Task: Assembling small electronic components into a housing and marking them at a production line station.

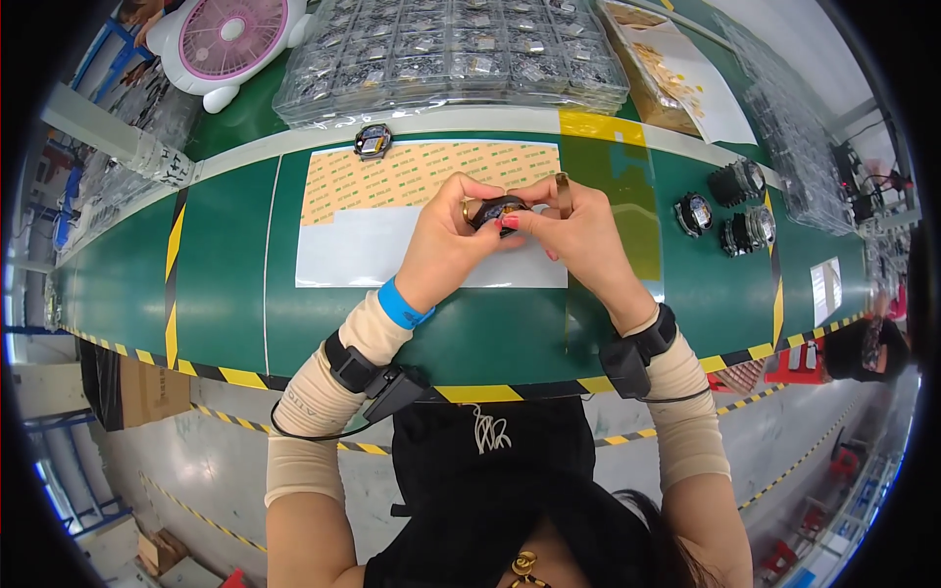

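My left hand is closed round the edge of a small black watch case, held above the work sheet. My right hand is closed too, its thumb pressed on the case's near right side. A narrow brownish metal strip stands up at the right fingers; its lower part is hidden, and it may be the end of tweezers. Under the hands lies a sheet of tan adhesive backing with a white part. Beyond its top edge sits another watch case, dark with a shiny inside.
Clear trays of parts are stacked at the back. Right of the sheet are a yellow film and several dark round watch cases. A box with tan scraps stands back right, a pink-white fan back left.
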`<state>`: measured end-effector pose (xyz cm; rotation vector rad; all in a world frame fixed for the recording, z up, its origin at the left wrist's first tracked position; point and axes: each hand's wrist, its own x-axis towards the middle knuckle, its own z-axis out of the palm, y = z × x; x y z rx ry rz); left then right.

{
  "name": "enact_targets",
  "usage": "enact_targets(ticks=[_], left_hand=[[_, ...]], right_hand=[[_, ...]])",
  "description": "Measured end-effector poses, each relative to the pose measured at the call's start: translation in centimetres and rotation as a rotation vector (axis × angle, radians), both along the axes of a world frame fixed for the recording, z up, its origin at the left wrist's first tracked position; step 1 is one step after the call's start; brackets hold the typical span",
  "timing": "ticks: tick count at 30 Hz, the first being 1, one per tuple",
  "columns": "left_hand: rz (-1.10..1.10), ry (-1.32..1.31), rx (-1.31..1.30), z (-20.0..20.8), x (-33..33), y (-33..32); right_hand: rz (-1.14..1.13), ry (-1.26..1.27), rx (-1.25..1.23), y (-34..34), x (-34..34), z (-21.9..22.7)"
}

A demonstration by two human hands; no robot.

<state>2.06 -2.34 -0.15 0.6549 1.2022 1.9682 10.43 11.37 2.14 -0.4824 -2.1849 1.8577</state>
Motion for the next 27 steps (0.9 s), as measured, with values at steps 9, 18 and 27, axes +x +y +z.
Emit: enact_targets(ticks=[9,18,27], left_hand=[[-0.178,-0.244,0.062,0.8,-1.0,-0.7],[-0.219,-0.23,0.086,0.7,-0.5,-0.9],[-0.15,0.017,-0.018,0.1,-0.1,-0.4]], right_hand=[[0.04,-0.008,-0.182,0.6,-0.4,0.1],[0.109,-0.019,-0.271,0.7,0.4,0.8],[-0.002,0.119,0.153,0.2,0.2,-0.7]])
